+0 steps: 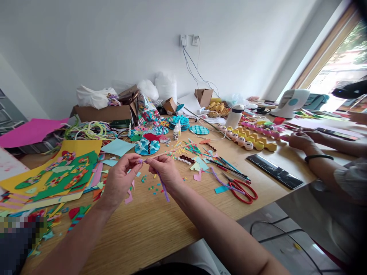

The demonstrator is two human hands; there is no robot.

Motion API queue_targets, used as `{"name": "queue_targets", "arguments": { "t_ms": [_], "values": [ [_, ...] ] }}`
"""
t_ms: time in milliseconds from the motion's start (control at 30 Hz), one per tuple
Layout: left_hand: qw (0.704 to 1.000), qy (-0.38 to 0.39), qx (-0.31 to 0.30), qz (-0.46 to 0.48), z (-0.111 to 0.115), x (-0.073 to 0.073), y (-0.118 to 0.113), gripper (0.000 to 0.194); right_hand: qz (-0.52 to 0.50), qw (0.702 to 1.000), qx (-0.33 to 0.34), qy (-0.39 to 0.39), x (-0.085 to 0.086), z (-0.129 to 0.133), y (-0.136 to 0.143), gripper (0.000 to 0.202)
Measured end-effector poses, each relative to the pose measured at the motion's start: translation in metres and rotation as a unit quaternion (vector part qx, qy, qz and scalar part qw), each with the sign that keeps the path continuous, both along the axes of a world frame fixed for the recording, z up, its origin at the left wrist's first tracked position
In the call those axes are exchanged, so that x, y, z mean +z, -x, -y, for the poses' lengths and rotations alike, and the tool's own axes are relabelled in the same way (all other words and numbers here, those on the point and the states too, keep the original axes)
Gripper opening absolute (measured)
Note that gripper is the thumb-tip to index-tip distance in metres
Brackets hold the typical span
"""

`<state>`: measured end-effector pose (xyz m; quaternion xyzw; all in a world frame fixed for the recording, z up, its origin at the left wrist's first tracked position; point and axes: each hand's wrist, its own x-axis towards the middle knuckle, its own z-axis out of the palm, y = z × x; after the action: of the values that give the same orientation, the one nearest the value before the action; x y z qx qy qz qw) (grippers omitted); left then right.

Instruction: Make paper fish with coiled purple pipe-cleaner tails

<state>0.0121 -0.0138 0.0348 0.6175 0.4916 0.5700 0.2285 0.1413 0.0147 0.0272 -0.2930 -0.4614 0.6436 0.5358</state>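
Above the table's middle, my left hand [119, 179] pinches one end of a purple pipe cleaner [163, 187], which looks wound around a thin wooden stick [174, 150]. Thumb and fingers of my right hand [166, 172] are closed on the stick and pipe cleaner just beside it. The pipe cleaner's loose tail hangs below my right hand, while the stick points away to the right. Fingertips hide part of the winding. To the right lie red-handled scissors [243, 193] and another purple pipe cleaner [222, 178]. Brown and white coiled pipe cleaners [186, 159] sit beyond my hands.
Coloured paper sheets [86, 147] and scraps cover the left side. Glue bottles [176, 132] and blue decorated discs [146, 146] stand behind. At right are a black phone [274, 170], painted egg-carton strips [243, 137], a white bottle [234, 115] and another person's hands [301, 140].
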Motion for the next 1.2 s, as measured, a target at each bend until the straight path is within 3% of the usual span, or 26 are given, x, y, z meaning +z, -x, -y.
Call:
{"name": "queue_targets", "arguments": {
  "t_ms": [233, 433, 800, 1000, 1200],
  "values": [
    [0.995, 0.059, 0.000, -0.084, -0.004, 0.008, 0.007, 0.034, 0.035, 0.998, -0.029, -0.033, 0.001, 0.001, -0.001, 0.019],
    [0.988, 0.005, 0.000, -0.152, -0.008, 0.009, 0.006, 0.019, 0.032, 0.997, -0.034, -0.058, -0.004, -0.002, -0.002, 0.019],
    [0.972, -0.079, 0.014, -0.220, -0.012, 0.013, 0.000, 0.014, 0.022, 0.998, -0.040, -0.036, -0.003, -0.004, -0.007, 0.018],
    [0.980, -0.018, -0.016, -0.195, -0.012, 0.015, -0.002, 0.021, 0.010, 0.999, -0.037, -0.036, -0.002, -0.005, -0.009, 0.018],
    [0.990, 0.077, -0.048, -0.104, -0.016, 0.011, -0.002, 0.027, 0.001, 0.998, -0.036, -0.043, -0.003, -0.005, -0.009, 0.018]
  ]
}}
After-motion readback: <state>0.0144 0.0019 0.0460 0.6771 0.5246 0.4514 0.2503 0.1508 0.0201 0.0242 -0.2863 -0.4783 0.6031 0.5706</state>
